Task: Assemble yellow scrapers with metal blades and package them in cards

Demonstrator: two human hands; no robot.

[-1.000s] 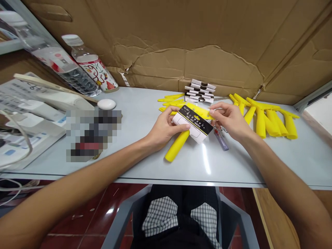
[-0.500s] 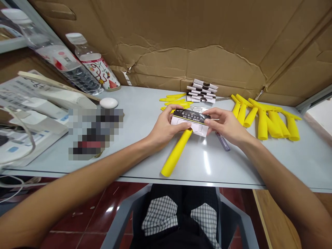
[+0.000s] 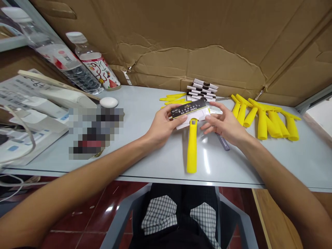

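My left hand point(image 3: 161, 127) is closed on the left end of a black-and-white printed card sleeve point(image 3: 190, 110), thumb in front and fingers behind. Out of the sleeve's lower side comes a yellow scraper point(image 3: 192, 148), its handle pointing toward me; the sleeve hides its head. At the sleeve's right end is my right hand point(image 3: 225, 122), fingers apart, with the thumb close to the card edge; whether it touches I cannot tell. Below that hand lies a purplish translucent stick-like thing point(image 3: 223, 142), partly covered by the fingers.
Several yellow scrapers point(image 3: 263, 121) lie at the right. Behind my hands are folded card sleeves point(image 3: 202, 90) in a stack and flat yellow strips point(image 3: 176, 96). Bottles point(image 3: 100, 69), a white oval object point(image 3: 109, 102) and a blurred-out item point(image 3: 95, 133) are leftward. Cardboard point(image 3: 194, 34) lines the back.
The scraper's handle has swung from pointing lower left to pointing straight at me. The sleeve's right end has tilted up. My right fingers have spread from their hold on the sleeve.
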